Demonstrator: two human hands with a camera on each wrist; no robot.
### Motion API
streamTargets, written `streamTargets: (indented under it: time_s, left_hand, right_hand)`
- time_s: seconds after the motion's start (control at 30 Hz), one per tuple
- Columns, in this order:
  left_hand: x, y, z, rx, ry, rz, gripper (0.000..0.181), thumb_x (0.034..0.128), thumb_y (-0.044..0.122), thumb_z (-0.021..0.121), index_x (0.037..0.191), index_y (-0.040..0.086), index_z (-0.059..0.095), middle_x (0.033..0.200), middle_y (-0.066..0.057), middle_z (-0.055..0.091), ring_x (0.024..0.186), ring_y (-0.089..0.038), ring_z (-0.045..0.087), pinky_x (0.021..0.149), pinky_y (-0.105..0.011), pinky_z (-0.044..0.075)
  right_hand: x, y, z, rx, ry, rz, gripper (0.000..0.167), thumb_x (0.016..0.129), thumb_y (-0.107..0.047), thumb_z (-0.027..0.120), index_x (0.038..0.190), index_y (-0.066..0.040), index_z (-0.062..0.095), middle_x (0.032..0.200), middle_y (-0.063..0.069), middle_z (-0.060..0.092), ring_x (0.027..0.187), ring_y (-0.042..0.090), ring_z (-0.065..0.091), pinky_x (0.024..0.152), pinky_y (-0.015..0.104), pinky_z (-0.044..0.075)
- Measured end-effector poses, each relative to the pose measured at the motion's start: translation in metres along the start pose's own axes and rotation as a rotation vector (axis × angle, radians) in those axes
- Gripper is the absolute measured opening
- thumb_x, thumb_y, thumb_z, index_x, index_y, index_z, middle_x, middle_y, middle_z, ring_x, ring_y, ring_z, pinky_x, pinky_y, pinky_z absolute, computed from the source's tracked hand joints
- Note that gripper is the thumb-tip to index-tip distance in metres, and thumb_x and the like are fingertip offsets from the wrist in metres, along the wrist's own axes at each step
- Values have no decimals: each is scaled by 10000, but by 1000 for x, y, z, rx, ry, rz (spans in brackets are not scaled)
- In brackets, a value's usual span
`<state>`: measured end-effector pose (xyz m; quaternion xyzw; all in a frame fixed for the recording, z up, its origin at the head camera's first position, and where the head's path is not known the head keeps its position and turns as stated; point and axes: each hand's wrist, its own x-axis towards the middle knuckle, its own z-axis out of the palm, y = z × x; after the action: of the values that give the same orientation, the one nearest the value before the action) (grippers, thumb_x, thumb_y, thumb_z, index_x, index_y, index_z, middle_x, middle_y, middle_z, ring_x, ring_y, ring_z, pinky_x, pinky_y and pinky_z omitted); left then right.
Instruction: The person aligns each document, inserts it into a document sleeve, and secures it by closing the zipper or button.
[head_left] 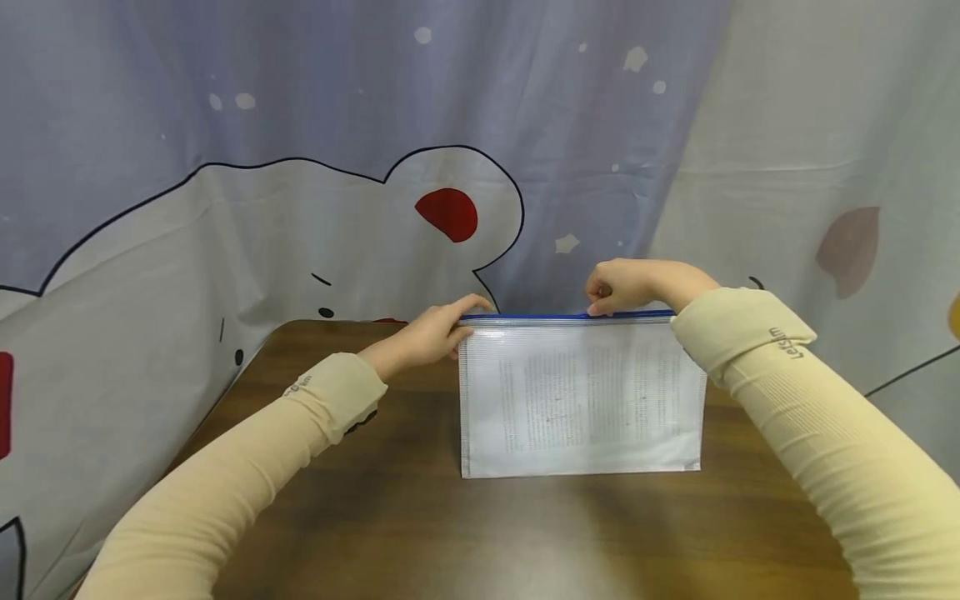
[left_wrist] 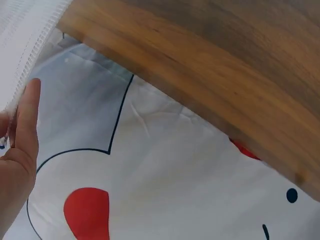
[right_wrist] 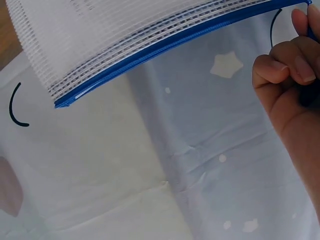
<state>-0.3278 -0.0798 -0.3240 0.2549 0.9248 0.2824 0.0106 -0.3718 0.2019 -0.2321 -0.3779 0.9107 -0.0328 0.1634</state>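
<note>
A translucent mesh zipper pouch [head_left: 581, 400] with a blue zipper [head_left: 525, 317] along its top edge stands upright above the wooden table. Printed paper shows faintly through its front. My left hand [head_left: 429, 333] holds the pouch's top left corner between thumb and fingers; in the left wrist view that hand [left_wrist: 22, 145] is partly cut off at the frame edge. Along the zipper, right of its middle, my right hand [head_left: 633, 283] pinches at the blue strip with curled fingers. The right wrist view shows this hand [right_wrist: 292, 85] at the zipper; the slider itself is mostly hidden.
The brown wooden table [head_left: 360, 508] spreads beneath the pouch. Behind it and to the sides hangs a curtain [head_left: 315, 92] printed with cartoon shapes, close against the table's far edge.
</note>
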Motion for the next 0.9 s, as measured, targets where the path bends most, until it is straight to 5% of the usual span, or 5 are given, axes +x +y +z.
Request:
streamTargets:
  time_s: [0.1,0.23,0.37,0.6,0.9]
  left_hand:
    - [1,2,-1,102,-24,-2,339,968,31,462,1303,82,455,1253,-173,570,982,-250,622,727,-285,566]
    - [6,14,-1,309,-5,-2,327,928,53,476,1253,41,509,1228,-149,592,1044,-248,586,885,-370,513]
    - [18,36,5,457,-36,-16,389,962,247,504,1308,71,506,1258,-104,598,1139,-259,573,976,-482,442]
    - [33,60,16,305,-15,-48,324,984,302,467,1243,137,571,1177,-28,654,1073,-222,616,909,-502,366]
    - [29,50,13,223,26,-64,257,966,246,516,1167,133,629,1187,-46,658,1094,-258,607,904,-490,396]
  right_hand:
    - [2,-5,0,-5,13,-18,306,911,-81,581,642,-91,437,595,-32,397,560,99,353,577,237,322]
    - [6,-14,-1,0,18,-42,271,913,-70,571,660,-58,475,595,-37,410,566,99,368,576,232,330]
    - [8,-21,-4,-14,22,-37,251,921,-84,569,681,-46,508,611,-25,463,581,105,407,579,234,359]
    - [8,-24,-6,-41,23,-36,255,923,-110,572,681,-58,511,625,-14,485,579,106,427,579,234,373]
    - [-2,-4,-2,14,-18,-2,314,931,-107,553,637,-102,444,642,41,519,541,96,339,589,249,343]
